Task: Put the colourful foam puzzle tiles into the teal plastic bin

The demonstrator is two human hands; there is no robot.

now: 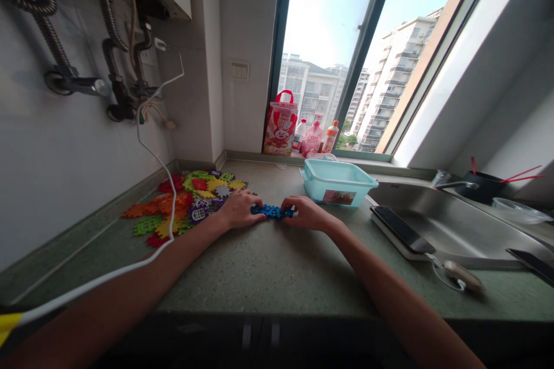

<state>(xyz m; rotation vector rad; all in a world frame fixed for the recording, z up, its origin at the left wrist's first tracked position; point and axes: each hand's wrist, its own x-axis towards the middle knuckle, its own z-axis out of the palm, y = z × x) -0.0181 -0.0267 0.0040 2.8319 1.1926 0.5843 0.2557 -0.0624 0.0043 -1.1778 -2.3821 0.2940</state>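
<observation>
A blue notched plastic building piece (pixel 272 211) lies between my hands, just above or on the green-grey countertop (pixel 277 265). My left hand (pixel 240 209) is closed on its left end, thumb below and fingers above. On its right end my right hand (pixel 305 213) pinches, with a small whitish bit showing at the fingertips. Whether the blue part is one piece or several joined is too small to tell. Left of my left hand spreads a pile of colourful notched building pieces (pixel 199 196) in red, orange, yellow, green and purple.
A light-blue plastic bin (pixel 340 184) stands behind my right hand. To the right are a steel sink (pixel 433 219) and a phone (pixel 402 229) on its near edge, wired to a power bank (pixel 463 275). A white cable (pixel 167 173) hangs across my left forearm. Bottles (pixel 314 137) line the windowsill.
</observation>
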